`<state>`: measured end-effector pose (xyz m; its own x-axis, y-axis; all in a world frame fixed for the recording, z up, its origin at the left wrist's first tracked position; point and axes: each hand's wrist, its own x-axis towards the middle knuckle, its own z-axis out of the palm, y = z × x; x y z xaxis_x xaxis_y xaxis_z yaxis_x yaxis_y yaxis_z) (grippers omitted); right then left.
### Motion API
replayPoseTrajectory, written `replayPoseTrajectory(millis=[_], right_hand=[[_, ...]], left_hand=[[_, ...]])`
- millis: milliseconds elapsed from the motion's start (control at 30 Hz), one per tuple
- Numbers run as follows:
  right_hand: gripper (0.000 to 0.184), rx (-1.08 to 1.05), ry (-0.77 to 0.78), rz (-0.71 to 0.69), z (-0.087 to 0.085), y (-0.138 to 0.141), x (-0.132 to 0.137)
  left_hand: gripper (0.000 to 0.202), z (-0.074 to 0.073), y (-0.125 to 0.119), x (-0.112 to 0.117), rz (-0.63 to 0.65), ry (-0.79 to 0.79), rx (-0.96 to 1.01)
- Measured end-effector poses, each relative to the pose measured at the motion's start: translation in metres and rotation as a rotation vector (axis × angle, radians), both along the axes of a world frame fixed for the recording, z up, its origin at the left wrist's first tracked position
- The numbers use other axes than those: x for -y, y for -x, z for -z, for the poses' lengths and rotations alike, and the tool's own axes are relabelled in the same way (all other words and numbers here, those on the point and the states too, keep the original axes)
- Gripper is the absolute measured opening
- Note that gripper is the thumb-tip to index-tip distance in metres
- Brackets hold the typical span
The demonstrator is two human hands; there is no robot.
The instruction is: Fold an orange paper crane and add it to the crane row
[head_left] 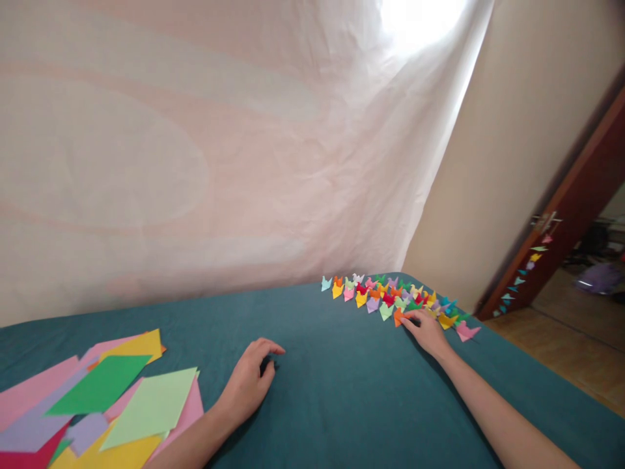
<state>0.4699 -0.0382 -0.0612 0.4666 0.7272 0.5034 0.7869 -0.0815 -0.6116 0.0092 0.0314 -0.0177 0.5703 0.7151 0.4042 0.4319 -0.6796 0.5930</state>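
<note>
Rows of small folded paper cranes (pixel 373 305) in many colours stand at the table's far right. At the front row, my right hand (pixel 426 331) pinches an orange paper crane (pixel 398 317) between thumb and fingertips. Pale green, yellow and pink cranes sit close around it. My left hand (pixel 251 374) rests on the cloth near the middle, fingers curved and thumb apart, with nothing in it. To its left lies a loose pile of coloured paper sheets (pixel 156 397), topped by a green sheet (pixel 102 384) and a pale green one; my left forearm passes over the pile's edge.
A dark teal cloth (pixel 322 391) covers the table. Behind it hangs a pale, wrinkled curtain (pixel 244 163). Beyond the right table edge are a wooden floor and a brown door (pixel 581 195) with a string of paper shapes (pixel 517 281) hanging by its handle.
</note>
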Motion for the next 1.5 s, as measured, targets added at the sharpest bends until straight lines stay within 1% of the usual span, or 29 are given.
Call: replayPoseTrajectory(millis=[100, 167, 233, 267, 300, 400, 467, 533, 567, 633, 767, 1067, 1167, 1300, 1500], right_hand=[[0.035, -0.020, -0.023, 0.003, -0.012, 0.006, 0.004], [0.041, -0.040, -0.053, 0.026, -0.025, 0.017, 0.006], [0.042, -0.062, -0.067, 0.008, -0.039, 0.039, 0.008], [0.041, -0.071, -0.060, -0.029, -0.046, 0.055, 0.008], [0.038, -0.085, -0.039, -0.101, -0.053, 0.075, 0.009], [0.027, -0.134, 0.138, -0.517, -0.070, 0.147, 0.011], [0.020, -0.107, 0.204, -0.718, -0.075, 0.193, 0.012], [0.015, -0.078, 0.210, -0.833, -0.076, 0.229, 0.010], [0.013, -0.065, 0.208, -0.860, -0.075, 0.242, 0.008], [0.011, -0.055, 0.200, -0.872, -0.071, 0.259, 0.003], [0.011, -0.080, 0.164, -0.865, -0.063, 0.269, -0.003], [0.010, -0.118, 0.107, -0.885, -0.050, 0.270, 0.000], [0.010, -0.160, 0.088, -0.865, -0.050, 0.272, 0.002], [0.015, -0.226, 0.068, -0.836, -0.052, 0.273, 0.005], [0.017, -0.205, 0.057, -0.830, -0.052, 0.272, 0.005]], left_hand=[[0.025, -0.002, -0.001, 0.001, 0.000, 0.005, 0.007], [0.021, -0.004, -0.001, 0.003, 0.005, 0.016, 0.012], [0.017, -0.006, -0.003, 0.005, 0.023, 0.035, 0.015], [0.017, -0.007, -0.003, 0.006, 0.036, 0.047, 0.012], [0.017, -0.007, -0.004, 0.008, 0.048, 0.056, 0.006], [0.018, -0.007, -0.005, 0.012, 0.088, 0.080, -0.023], [0.018, -0.006, -0.005, 0.014, 0.118, 0.081, -0.042], [0.019, -0.006, -0.005, 0.016, 0.136, 0.073, -0.054], [0.020, -0.006, -0.005, 0.016, 0.147, 0.071, -0.059], [0.019, -0.007, -0.005, 0.017, 0.165, 0.064, -0.067], [0.013, -0.007, -0.005, 0.016, 0.136, 0.066, -0.056], [0.015, 0.000, -0.006, 0.014, 0.136, 0.195, 0.039], [0.012, 0.000, -0.005, 0.013, 0.127, 0.226, 0.068], [0.008, -0.003, -0.005, 0.013, 0.119, 0.237, 0.107], [0.005, -0.006, -0.006, 0.015, 0.108, 0.283, 0.092]])
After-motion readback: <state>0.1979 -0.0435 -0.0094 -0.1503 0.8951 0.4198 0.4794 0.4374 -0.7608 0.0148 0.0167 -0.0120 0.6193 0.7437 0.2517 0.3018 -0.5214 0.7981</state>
